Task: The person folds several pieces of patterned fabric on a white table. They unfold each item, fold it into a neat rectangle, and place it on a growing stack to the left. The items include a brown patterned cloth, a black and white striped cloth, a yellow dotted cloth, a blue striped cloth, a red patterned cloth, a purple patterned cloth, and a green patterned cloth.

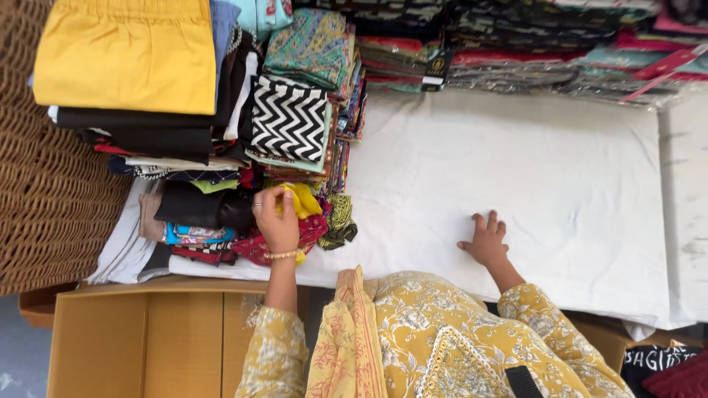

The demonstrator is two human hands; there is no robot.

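My left hand (276, 221) is closed around a small folded yellow cloth (302, 199), at the near edge of a heap of folded colourful fabrics (221, 214). A gold bangle sits on that wrist. My right hand (486, 240) rests flat, fingers spread, on the white sheet (516, 169) that covers the counter, holding nothing. A black-and-white zigzag cloth (287, 119) lies on top of the pile just beyond my left hand. A folded yellow garment (125, 55) tops the stack at the far left.
Wrapped, stacked garments (546, 44) line the far edge of the counter. A woven wicker panel (44, 184) stands at the left. A brown wooden counter front (140, 339) is below, and a dark bag (656, 361) sits at the lower right.
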